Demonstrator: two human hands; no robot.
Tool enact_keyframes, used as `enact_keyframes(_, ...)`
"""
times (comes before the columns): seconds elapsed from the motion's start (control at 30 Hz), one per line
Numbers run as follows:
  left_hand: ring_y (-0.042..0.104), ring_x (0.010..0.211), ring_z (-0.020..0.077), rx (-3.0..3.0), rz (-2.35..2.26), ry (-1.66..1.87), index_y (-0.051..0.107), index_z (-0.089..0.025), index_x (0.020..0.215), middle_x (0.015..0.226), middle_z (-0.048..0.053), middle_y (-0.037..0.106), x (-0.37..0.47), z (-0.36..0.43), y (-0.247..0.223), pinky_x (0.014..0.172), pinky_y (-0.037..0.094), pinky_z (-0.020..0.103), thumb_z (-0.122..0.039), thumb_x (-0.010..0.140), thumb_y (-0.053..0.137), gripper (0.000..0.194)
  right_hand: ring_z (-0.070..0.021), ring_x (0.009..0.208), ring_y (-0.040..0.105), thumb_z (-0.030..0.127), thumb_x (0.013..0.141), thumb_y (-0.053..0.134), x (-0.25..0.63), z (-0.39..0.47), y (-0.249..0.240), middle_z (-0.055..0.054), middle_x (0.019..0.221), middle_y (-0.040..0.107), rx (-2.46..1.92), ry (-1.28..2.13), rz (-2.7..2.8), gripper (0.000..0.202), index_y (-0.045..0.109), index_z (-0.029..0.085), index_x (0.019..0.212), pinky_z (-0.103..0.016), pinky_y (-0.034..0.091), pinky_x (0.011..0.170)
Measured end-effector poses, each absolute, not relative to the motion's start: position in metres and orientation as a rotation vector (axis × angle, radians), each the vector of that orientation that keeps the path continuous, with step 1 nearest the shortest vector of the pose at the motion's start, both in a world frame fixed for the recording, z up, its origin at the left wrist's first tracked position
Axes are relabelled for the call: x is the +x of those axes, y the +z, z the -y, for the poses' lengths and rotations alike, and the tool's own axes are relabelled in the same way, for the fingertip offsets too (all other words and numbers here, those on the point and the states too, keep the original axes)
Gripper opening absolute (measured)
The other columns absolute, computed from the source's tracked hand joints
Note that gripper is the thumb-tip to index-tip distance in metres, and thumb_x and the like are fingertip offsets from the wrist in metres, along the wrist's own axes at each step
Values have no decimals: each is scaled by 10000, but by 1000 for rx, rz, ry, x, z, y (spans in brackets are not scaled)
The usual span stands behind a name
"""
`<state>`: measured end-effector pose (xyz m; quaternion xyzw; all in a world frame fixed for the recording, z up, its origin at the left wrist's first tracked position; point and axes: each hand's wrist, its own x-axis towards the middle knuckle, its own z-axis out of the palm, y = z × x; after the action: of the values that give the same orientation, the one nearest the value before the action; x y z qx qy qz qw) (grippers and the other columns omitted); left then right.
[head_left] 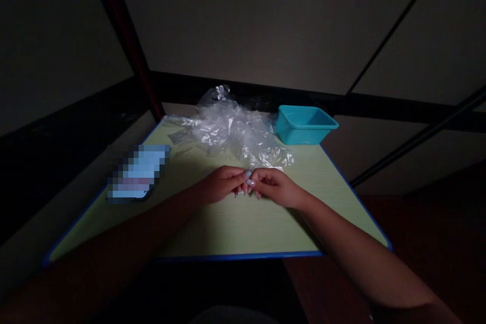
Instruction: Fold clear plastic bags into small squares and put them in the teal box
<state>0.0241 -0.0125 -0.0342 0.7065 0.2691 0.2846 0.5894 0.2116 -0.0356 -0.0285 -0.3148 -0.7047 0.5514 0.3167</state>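
Note:
My left hand [225,182] and my right hand [274,185] meet over the middle of the table, fingertips touching. Both are closed in a pinch, thumbs on top and fingers curled beneath. A small pale spot shows between the fingertips, but whether it is a held thing or only the nails I cannot make out. Just beyond the hands lies a crumpled heap of clear plastic film or bags [231,129], its near edge close to my right hand's knuckles.
A turquoise plastic basket [304,135] stands at the table's back right corner, beside the plastic. On the left lies a flat, pixelated object [142,169], perhaps a phone. The pale green table [243,230] has a blue edge; wall panels rise behind it.

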Motion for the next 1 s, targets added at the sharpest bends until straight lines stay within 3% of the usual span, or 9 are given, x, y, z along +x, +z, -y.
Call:
enact_keyframes(0.1, 439, 500, 85, 1612, -684, 730, 537, -152, 660, 553, -26, 495, 24, 11, -35, 496, 372, 216, -581, 806, 492, 455, -78, 533, 470, 482, 847, 588, 213, 35, -27, 22, 607, 537, -834, 1429, 1853, 362, 567, 143, 720, -213, 376, 522)
enact_keyframes(0.27, 468, 512, 82, 1550, -704, 886, 526, -169, 914, 612, -55, 508, 24, 9, -33, 492, 366, 200, -390, 816, 536, 243, -74, 514, 462, 489, 840, 594, 214, 35, -23, 30, 580, 531, -852, 1421, 1851, 373, 574, 136, 719, -211, 354, 512)
enact_keyframes(0.43, 479, 509, 78, 1535, -695, 938, 537, -164, 1015, 655, -50, 525, 24, 9, -29, 506, 370, 209, -277, 785, 535, 257, -77, 516, 456, 503, 833, 594, 215, 34, -21, 35, 566, 521, -889, 1389, 1833, 385, 577, 135, 722, -216, 350, 520)
enact_keyframes(0.6, 475, 539, 87, 1582, -666, 929, 579, -156, 832, 610, -39, 515, 21, 8, -33, 546, 377, 220, -265, 811, 494, 140, -77, 512, 451, 523, 825, 592, 216, 33, -22, 37, 567, 520, -912, 1373, 1809, 396, 573, 140, 725, -217, 335, 509)
enact_keyframes(1.0, 497, 561, 103, 1460, -552, 971, 539, -150, 602, 646, 4, 545, 17, 11, -23, 556, 395, 237, -230, 718, 533, 142, -83, 509, 456, 533, 818, 590, 219, 32, -21, 35, 567, 523, -924, 1360, 1806, 393, 565, 155, 714, -224, 345, 506)
